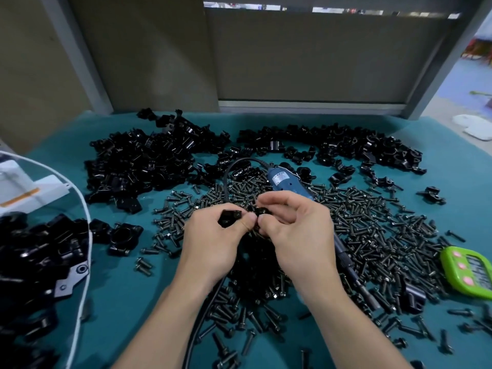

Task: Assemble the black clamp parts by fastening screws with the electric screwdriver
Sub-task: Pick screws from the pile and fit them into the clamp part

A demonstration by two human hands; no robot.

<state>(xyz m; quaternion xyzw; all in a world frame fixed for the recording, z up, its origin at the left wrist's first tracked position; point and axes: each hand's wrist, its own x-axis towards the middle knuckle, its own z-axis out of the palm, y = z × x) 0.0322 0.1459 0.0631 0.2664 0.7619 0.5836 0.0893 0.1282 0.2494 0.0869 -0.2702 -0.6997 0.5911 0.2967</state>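
A teal bench (119, 302) carries heaps of black clamp parts (138, 161) at the back, with loose screws (372, 222) spread nearer for easy reach. The blue electric screwdriver (286, 182) lies unused on the screws. The left hand (210, 243) pinches one clamp piece (229, 217) and the right hand (295, 235) a second piece (263, 211) beside it. Both grips are clenched, probably to mate them.

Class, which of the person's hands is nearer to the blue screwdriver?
Right. The right hand, pinching a black piece, lies over the screwdriver; the left hand, holding a clamp part, is off to its left.
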